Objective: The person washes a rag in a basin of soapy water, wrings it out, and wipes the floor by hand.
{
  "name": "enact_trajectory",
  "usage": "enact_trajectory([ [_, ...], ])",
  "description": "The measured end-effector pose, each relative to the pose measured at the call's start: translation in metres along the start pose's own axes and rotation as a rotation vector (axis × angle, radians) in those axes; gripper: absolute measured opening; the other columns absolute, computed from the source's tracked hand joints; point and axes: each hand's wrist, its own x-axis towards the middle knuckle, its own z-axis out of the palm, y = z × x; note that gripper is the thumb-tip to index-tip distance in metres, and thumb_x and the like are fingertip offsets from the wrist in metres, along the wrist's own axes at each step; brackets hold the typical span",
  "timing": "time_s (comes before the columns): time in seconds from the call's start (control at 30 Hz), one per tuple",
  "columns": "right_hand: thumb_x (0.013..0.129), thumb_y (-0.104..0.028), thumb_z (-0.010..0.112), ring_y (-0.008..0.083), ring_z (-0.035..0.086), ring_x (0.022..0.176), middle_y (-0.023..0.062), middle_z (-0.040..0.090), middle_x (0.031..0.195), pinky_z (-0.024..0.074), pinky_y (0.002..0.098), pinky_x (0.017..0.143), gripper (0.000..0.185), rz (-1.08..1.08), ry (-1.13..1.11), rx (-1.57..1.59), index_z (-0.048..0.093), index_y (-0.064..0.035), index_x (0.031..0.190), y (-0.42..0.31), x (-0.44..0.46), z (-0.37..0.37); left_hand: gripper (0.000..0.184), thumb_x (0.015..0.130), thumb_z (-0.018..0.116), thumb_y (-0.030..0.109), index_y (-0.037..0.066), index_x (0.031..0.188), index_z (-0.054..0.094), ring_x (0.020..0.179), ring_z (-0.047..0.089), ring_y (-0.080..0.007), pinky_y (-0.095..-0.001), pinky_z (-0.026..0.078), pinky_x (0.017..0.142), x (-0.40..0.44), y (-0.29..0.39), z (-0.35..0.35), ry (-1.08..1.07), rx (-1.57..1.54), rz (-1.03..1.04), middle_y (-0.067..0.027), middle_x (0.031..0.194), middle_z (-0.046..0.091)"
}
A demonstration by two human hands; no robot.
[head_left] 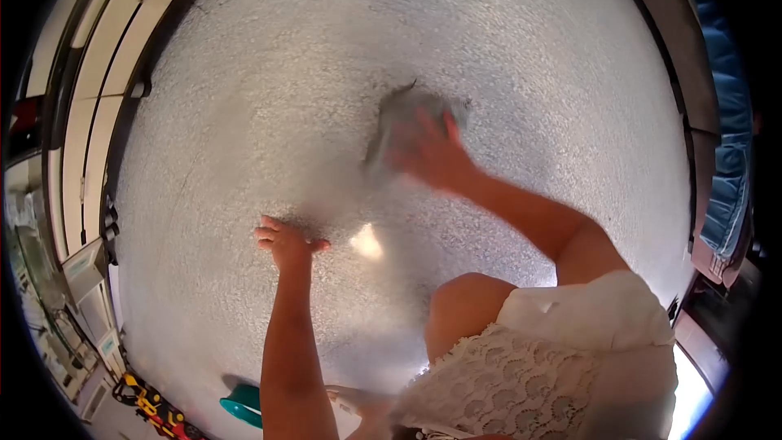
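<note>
A crumpled grey cloth [389, 110] lies on the speckled floor [285, 73], pressed down under my right hand [432, 151]. That hand is smeared by motion; its fingers reach over the cloth and hold it against the floor. Part of the cloth is hidden beneath the palm. Lower and to the left, my left hand [289, 242] leans on the floor with fingers and thumb apart, holding nothing. A bent knee [468, 305] shows below the right forearm.
Pale cabinets [114, 114] line the left side. At the right stands dark furniture with a blue cushion [729, 130]. Near the left forearm lies a teal object [242, 404], partly hidden. A yellow, red and black toy-like item [155, 407] sits at the lower left.
</note>
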Motion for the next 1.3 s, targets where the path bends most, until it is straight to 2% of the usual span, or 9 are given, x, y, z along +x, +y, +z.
enact_trajectory([
  [0.17, 0.101, -0.060, 0.044, 0.0388, 0.022, 0.151, 0.0031, 0.026, 0.166, 0.0234, 0.0732, 0.112, 0.059, 0.528, 0.129, -0.262, 0.035, -0.0391, 0.155, 0.224, 0.075, -0.003, 0.163, 0.046, 0.103, 0.039, -0.005, 0.157, -0.008, 0.148, 0.020, -0.0532, -0.0459, 0.042, 0.115, -0.002, -0.001, -0.003, 0.008, -0.141, -0.024, -0.0375, 0.161, 0.004],
  [0.3, 0.102, -0.059, 0.041, 0.0345, 0.017, 0.155, 0.0034, 0.020, 0.169, 0.0165, 0.0638, 0.120, 0.065, 0.742, 0.037, -0.055, 0.027, -0.0299, 0.159, 0.266, -0.016, -0.023, 0.161, 0.047, 0.103, 0.035, -0.004, 0.157, -0.008, 0.147, 0.021, -0.0520, -0.0468, 0.046, 0.113, -0.009, -0.005, -0.001, 0.025, -0.159, 0.000, -0.0364, 0.160, 0.004],
  [0.43, 0.098, -0.048, 0.058, 0.0381, 0.016, 0.155, 0.0098, 0.023, 0.167, 0.0146, 0.0615, 0.121, 0.073, 0.702, -0.092, -0.070, 0.031, -0.0164, 0.158, 0.150, -0.127, -0.011, 0.166, 0.040, 0.103, 0.044, -0.007, 0.156, -0.005, 0.137, 0.034, -0.0513, -0.0482, 0.049, 0.105, 0.014, -0.012, 0.015, 0.131, -0.080, 0.011, -0.0372, 0.153, 0.017],
  [0.63, 0.095, -0.053, 0.057, 0.0334, 0.016, 0.155, 0.0049, 0.025, 0.167, 0.0230, 0.0616, 0.116, 0.070, 0.296, -0.290, 0.084, 0.036, -0.0272, 0.157, -0.015, -0.197, -0.020, 0.159, 0.044, 0.103, 0.040, -0.009, 0.154, -0.002, 0.128, 0.043, -0.0488, -0.0491, 0.052, 0.100, 0.016, -0.016, 0.019, 0.172, -0.058, 0.036, -0.0328, 0.144, 0.028],
  [0.8, 0.101, -0.048, 0.052, 0.0328, 0.016, 0.155, 0.0054, 0.020, 0.169, 0.0233, 0.0618, 0.118, 0.068, 0.896, -0.263, -0.128, 0.028, -0.0250, 0.161, 0.027, -0.252, -0.018, 0.153, 0.049, 0.102, 0.039, -0.004, 0.153, -0.001, 0.129, 0.044, -0.0492, -0.0524, 0.052, 0.100, 0.020, -0.013, 0.013, 0.146, -0.079, -0.005, -0.0306, 0.147, 0.027],
  [0.93, 0.103, -0.046, 0.050, 0.0343, 0.009, 0.157, 0.0079, 0.012, 0.171, 0.0195, 0.0577, 0.122, 0.070, 1.133, -0.292, 0.142, 0.020, -0.0247, 0.163, 0.005, -0.311, -0.015, 0.142, 0.054, 0.100, 0.041, 0.007, 0.155, 0.006, 0.134, 0.044, -0.0441, -0.0519, 0.049, 0.105, 0.009, -0.002, 0.006, 0.102, -0.117, -0.103, -0.0256, 0.153, 0.025],
  [0.97, 0.103, -0.040, 0.050, 0.0365, 0.028, 0.151, 0.0134, 0.033, 0.162, 0.0281, 0.0579, 0.118, 0.057, 1.036, -0.223, -0.040, 0.039, -0.0220, 0.156, -0.004, -0.332, 0.012, 0.142, 0.054, 0.100, 0.042, 0.006, 0.154, 0.005, 0.134, 0.042, -0.0458, -0.0531, 0.049, 0.104, 0.008, -0.004, 0.006, 0.117, -0.133, -0.086, -0.0269, 0.153, 0.023],
  [1.13, 0.095, -0.036, 0.057, 0.0410, 0.060, 0.114, 0.0185, 0.068, 0.116, 0.0426, 0.0615, 0.096, 0.037, 0.933, -0.212, 0.537, 0.068, -0.0133, 0.123, 0.001, -0.420, 0.004, 0.142, 0.055, 0.098, 0.047, 0.006, 0.153, 0.003, 0.136, 0.036, -0.0500, -0.0564, 0.049, 0.103, 0.005, -0.010, 0.014, 0.211, -0.125, -0.049, -0.0273, 0.154, 0.020],
  [1.3, 0.099, -0.043, 0.054, 0.0437, 0.026, 0.137, 0.0197, 0.030, 0.146, 0.0261, 0.0588, 0.112, 0.057, 1.127, -0.553, 0.598, 0.037, -0.0136, 0.145, -0.043, -0.473, -0.040, 0.141, 0.056, 0.097, 0.050, 0.010, 0.155, 0.006, 0.137, 0.035, -0.0492, -0.0598, 0.046, 0.104, 0.009, -0.006, 0.015, 0.208, -0.087, -0.097, -0.0250, 0.153, 0.023],
])
